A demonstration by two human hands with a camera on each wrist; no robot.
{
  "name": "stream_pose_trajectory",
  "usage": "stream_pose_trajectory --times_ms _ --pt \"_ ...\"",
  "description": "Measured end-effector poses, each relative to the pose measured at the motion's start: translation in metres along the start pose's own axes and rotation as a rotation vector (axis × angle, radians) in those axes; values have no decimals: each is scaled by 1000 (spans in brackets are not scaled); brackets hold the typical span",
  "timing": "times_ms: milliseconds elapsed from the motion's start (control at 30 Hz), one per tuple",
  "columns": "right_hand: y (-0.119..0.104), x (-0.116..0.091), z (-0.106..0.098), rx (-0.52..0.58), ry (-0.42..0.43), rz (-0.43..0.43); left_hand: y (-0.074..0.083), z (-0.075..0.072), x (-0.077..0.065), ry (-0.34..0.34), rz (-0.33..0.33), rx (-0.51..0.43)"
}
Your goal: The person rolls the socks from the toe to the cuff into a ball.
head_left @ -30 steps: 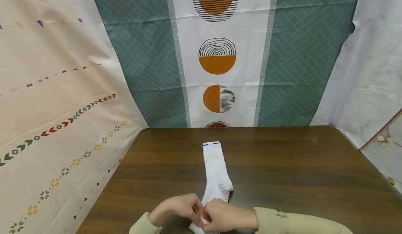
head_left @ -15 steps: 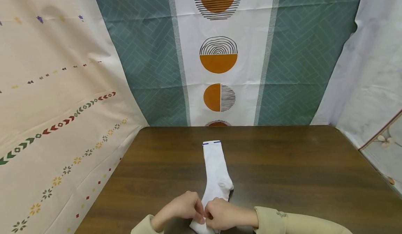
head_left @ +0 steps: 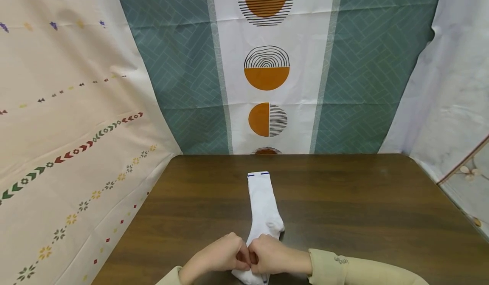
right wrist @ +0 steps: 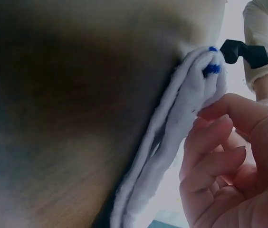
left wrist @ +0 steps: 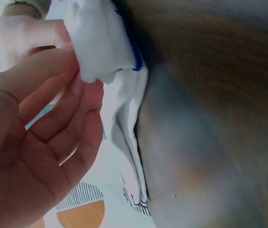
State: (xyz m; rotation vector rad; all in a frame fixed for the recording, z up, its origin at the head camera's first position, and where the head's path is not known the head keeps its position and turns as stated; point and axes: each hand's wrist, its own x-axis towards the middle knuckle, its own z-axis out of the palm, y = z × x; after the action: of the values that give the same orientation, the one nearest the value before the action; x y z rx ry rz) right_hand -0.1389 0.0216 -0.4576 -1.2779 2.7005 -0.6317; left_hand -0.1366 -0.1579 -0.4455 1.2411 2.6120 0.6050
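Note:
A pair of white socks (head_left: 263, 208), laid one on the other, stretches lengthwise on the table, blue-marked cuffs at the far end. The near end is turned back into a thick fold (left wrist: 100, 42) with a blue edge. My left hand (head_left: 225, 253) pinches this fold from the left, its thumb on top and the other fingers below. From the right, my right hand (head_left: 275, 255) pinches the same part between thumb and index finger. Fingertips of both hands meet over the fabric. In the right wrist view, the layered socks (right wrist: 172, 123) show blue at the folded tip.
The socks lie on a dark brown wooden table (head_left: 344, 208). Behind it hangs a green and white cloth (head_left: 183, 85) with orange circles. A cream patterned cloth (head_left: 76, 149) covers the left side, and a pale marbled cloth (head_left: 451, 106) the right.
Both hands have shifted slightly over the near end of the socks, and their fingertips have come together. The far part of the socks has stayed in place.

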Motion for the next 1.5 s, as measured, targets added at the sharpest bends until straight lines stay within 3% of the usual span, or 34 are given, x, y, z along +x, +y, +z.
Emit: stream_pose_trajectory --times_ms 200,300,433,600,733,900,1100,1233,1367,1500 --pt "6 3 0 65 -21 -2 -2 1 -3 11 72 3" --pt "8 5 1 106 -39 11 1 -1 -5 -20 78 27" --pt "10 6 -1 164 -57 34 7 -3 -5 -53 73 154" --pt "11 7 -1 203 -57 58 11 -6 -2 -47 99 336" --pt "11 6 1 181 -41 58 11 -5 1 -41 119 360" --pt "10 2 0 157 -20 45 6 -1 3 -51 119 300" --pt "5 -9 -8 151 -18 -35 3 0 4 -115 36 156" --pt "1 -16 -14 114 -14 -94 1 -3 7 -188 33 97" --pt "-3 -20 -15 62 -28 -98 -4 -7 14 -286 40 17" --pt "-7 -23 -14 -59 -23 -111 -9 -11 22 -397 70 -76"
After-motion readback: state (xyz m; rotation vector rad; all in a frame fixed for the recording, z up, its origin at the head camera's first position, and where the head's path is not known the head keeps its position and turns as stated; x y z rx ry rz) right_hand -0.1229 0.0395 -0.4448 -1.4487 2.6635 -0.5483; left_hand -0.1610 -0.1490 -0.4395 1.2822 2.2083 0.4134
